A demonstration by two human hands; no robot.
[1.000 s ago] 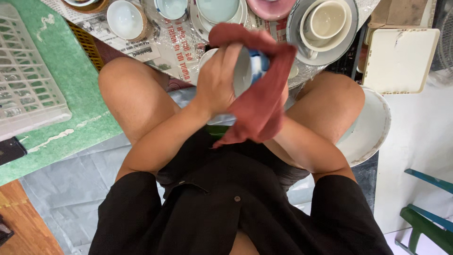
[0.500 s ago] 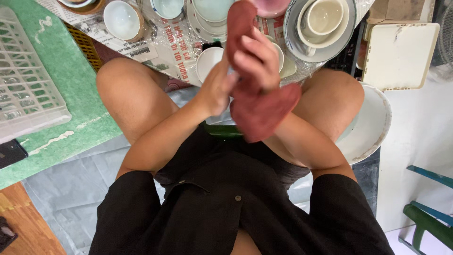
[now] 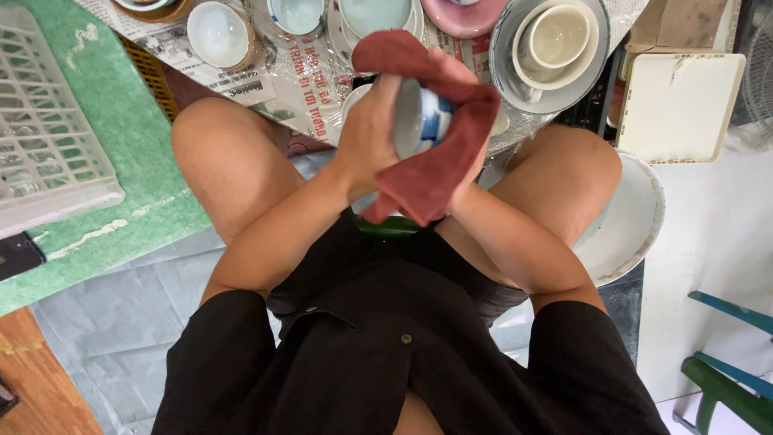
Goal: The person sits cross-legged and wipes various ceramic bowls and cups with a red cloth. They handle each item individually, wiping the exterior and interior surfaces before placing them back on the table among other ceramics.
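Wiping well here means turning the small blue-and-white bowl [image 3: 419,121] steadily inside the red cloth [image 3: 431,153], just below the grey plate [image 3: 547,48]. The left hand [image 3: 366,141] cups the bowl, fingers curled together. The right hand [image 3: 471,145] is cloth-covered, its fingers hidden.

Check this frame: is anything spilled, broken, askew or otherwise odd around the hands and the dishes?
Nothing stands out. The left hand grips a white and blue bowl while the right hand, hidden under the red cloth, wraps it. The dishes on the newspaper stand upright, with no visible chips or spills.
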